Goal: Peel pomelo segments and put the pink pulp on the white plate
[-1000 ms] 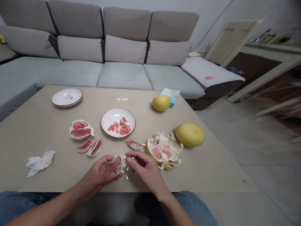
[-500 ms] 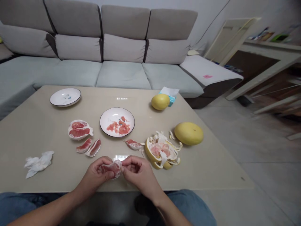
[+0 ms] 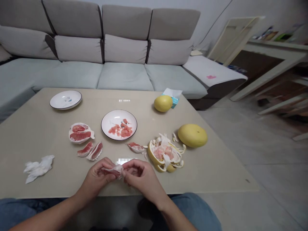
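The left hand (image 3: 95,181) and right hand (image 3: 141,176) pinch a pomelo segment (image 3: 112,170) between their fingertips, just above the surface (image 3: 48,131); a close, gentle pinch suits its thin white skin. Beyond lie torn peel (image 3: 166,154), a whole pomelo (image 3: 192,135) and a plate (image 3: 107,121) of pink pulp (image 3: 120,131).

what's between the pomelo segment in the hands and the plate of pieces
Nothing visible does. The segment between the left hand and right hand faces the plate; loose segments lie to its left, another segment to its right.
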A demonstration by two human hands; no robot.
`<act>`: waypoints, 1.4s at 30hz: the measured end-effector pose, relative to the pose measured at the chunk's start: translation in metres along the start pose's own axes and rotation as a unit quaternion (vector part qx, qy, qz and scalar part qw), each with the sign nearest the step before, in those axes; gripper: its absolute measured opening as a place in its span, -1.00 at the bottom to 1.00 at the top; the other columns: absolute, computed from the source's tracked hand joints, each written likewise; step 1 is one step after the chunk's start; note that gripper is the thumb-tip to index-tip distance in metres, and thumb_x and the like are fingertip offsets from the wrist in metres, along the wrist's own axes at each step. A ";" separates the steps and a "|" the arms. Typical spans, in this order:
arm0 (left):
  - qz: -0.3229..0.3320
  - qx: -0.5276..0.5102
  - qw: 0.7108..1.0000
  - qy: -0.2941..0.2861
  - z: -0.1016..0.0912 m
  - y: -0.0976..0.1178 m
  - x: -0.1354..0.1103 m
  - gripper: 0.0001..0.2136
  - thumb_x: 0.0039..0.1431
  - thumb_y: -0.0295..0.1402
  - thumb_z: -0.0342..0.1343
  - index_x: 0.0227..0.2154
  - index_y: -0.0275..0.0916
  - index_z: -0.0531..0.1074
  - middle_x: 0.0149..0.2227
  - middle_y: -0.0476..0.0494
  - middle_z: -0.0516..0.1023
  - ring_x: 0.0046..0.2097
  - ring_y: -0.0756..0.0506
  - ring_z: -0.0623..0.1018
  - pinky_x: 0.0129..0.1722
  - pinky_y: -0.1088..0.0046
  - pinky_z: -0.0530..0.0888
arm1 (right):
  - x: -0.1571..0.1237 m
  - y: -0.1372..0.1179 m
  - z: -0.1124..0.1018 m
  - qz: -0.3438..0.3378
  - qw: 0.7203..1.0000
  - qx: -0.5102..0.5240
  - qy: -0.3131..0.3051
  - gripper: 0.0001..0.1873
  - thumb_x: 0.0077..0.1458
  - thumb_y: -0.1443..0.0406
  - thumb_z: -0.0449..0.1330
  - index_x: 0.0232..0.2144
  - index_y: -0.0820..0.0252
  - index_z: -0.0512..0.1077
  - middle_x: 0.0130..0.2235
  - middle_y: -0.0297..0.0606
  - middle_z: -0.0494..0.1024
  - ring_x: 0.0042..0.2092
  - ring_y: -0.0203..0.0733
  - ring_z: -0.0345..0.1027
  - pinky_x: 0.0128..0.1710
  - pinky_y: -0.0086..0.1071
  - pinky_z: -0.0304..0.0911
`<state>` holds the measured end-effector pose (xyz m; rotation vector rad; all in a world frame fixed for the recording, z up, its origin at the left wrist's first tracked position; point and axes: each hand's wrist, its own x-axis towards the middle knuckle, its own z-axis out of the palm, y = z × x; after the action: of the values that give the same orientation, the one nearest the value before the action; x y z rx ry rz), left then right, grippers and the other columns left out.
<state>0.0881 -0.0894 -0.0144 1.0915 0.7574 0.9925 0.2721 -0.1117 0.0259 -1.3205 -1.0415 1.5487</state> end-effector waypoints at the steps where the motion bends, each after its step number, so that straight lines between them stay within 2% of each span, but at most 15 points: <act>1: 0.016 0.014 1.000 -0.005 -0.001 0.001 0.000 -0.90 -0.01 -0.46 0.32 -0.44 -0.17 0.52 -0.37 0.00 0.46 -0.31 0.00 0.51 -0.29 0.54 0.42 | -0.001 -0.001 0.000 0.003 1.000 -0.008 -0.002 -0.76 -0.13 0.21 0.32 -0.41 0.27 0.51 -0.60 -0.38 0.47 -0.57 -0.38 0.26 -0.56 -0.51 0.14; 4: 0.058 0.038 0.997 -0.033 -0.005 0.000 0.000 -0.86 -0.01 -0.50 0.31 -0.40 -0.13 0.55 -0.35 -0.02 0.47 -0.22 -0.06 0.54 -0.23 0.47 0.44 | -0.002 0.001 0.002 0.020 1.000 -0.016 -0.002 -0.78 -0.14 0.22 0.32 -0.46 0.28 0.49 -0.59 -0.35 0.49 -0.56 -0.37 0.31 -0.56 -0.51 0.16; 7: 0.066 0.016 0.996 -0.051 -0.003 -0.002 0.001 -0.87 -0.01 -0.49 0.32 -0.40 -0.13 0.55 -0.35 -0.03 0.47 -0.20 -0.09 0.54 -0.20 0.42 0.45 | -0.002 0.005 0.006 0.018 0.999 -0.013 0.029 -0.79 -0.17 0.24 0.34 -0.51 0.26 0.44 -0.62 -0.38 0.47 -0.58 -0.38 0.30 -0.59 -0.53 0.13; 9: 0.036 -0.032 0.998 -0.044 0.003 -0.002 0.002 -0.90 -0.02 -0.44 0.34 -0.43 -0.16 0.53 -0.37 -0.02 0.46 -0.26 -0.05 0.52 -0.26 0.46 0.43 | -0.001 0.006 0.007 0.020 0.999 0.021 0.032 -0.75 -0.20 0.23 0.37 -0.54 0.24 0.39 -0.64 -0.42 0.44 -0.61 -0.41 0.27 -0.60 -0.53 0.14; 12: -0.036 -0.117 0.992 -0.033 0.011 0.001 0.001 -0.86 0.00 -0.33 0.34 -0.45 -0.20 0.48 -0.40 0.01 0.42 -0.35 0.00 0.46 -0.33 0.51 0.39 | -0.001 0.004 0.005 0.015 0.996 0.085 -0.005 -0.67 -0.17 0.15 0.38 -0.52 0.23 0.36 -0.62 -0.43 0.45 -0.62 -0.42 0.27 -0.59 -0.53 0.20; 15: -0.046 -0.132 0.990 -0.024 0.012 0.005 0.002 -0.85 -0.01 -0.34 0.34 -0.46 -0.22 0.47 -0.41 0.01 0.41 -0.35 0.01 0.45 -0.32 0.51 0.38 | -0.002 -0.002 0.002 0.012 0.995 0.097 -0.036 -0.64 -0.16 0.11 0.40 -0.43 0.24 0.41 -0.59 -0.43 0.47 -0.58 -0.41 0.32 -0.55 -0.52 0.26; 18: 0.001 -0.103 0.995 -0.020 0.007 0.006 0.003 -0.88 -0.03 -0.41 0.35 -0.46 -0.20 0.50 -0.40 0.00 0.44 -0.29 -0.03 0.50 -0.26 0.48 0.42 | -0.005 -0.005 0.000 0.045 0.994 0.091 -0.050 -0.60 -0.24 0.12 0.44 -0.42 0.24 0.44 -0.55 -0.41 0.50 -0.57 -0.38 0.36 -0.55 -0.52 0.28; 22: 0.064 -0.041 0.996 -0.048 0.001 0.007 0.005 -0.87 -0.05 -0.49 0.35 -0.44 -0.15 0.56 -0.37 -0.06 0.52 -0.19 -0.12 0.54 -0.18 0.36 0.48 | -0.005 -0.004 -0.006 0.089 0.987 0.104 -0.085 -0.60 -0.26 0.12 0.45 -0.43 0.24 0.47 -0.51 -0.36 0.56 -0.52 -0.32 0.45 -0.49 -0.49 0.34; 29: 0.161 0.094 0.982 -0.028 -0.002 0.013 0.005 -0.79 -0.02 -0.60 0.29 -0.41 -0.11 0.60 -0.37 -0.12 0.60 -0.20 -0.18 0.58 -0.18 0.27 0.50 | -0.004 0.001 -0.010 0.089 0.983 0.125 -0.097 -0.60 -0.25 0.14 0.46 -0.37 0.23 0.50 -0.45 -0.30 0.62 -0.40 -0.25 0.52 -0.41 -0.44 0.40; 36: 0.162 0.133 0.978 -0.012 0.001 0.014 0.002 -0.80 -0.03 -0.57 0.31 -0.42 -0.09 0.62 -0.38 -0.13 0.62 -0.22 -0.19 0.59 -0.20 0.25 0.51 | -0.004 0.003 -0.001 0.081 0.989 0.119 -0.045 -0.64 -0.35 0.18 0.48 -0.50 0.25 0.48 -0.56 -0.38 0.56 -0.49 -0.29 0.48 -0.43 -0.46 0.35; 42: 0.136 0.126 0.983 0.005 0.000 0.010 0.000 -0.83 -0.04 -0.55 0.32 -0.44 -0.10 0.62 -0.36 -0.14 0.61 -0.20 -0.19 0.58 -0.18 0.28 0.50 | -0.003 0.007 0.008 0.051 0.996 0.077 0.010 -0.80 -0.28 0.29 0.37 -0.53 0.22 0.45 -0.61 -0.41 0.52 -0.54 -0.31 0.44 -0.49 -0.49 0.27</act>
<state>0.0855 -0.0880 -0.0053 1.4392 0.7697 1.1550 0.2638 -0.1177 0.0213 -1.2973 -0.8359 1.6528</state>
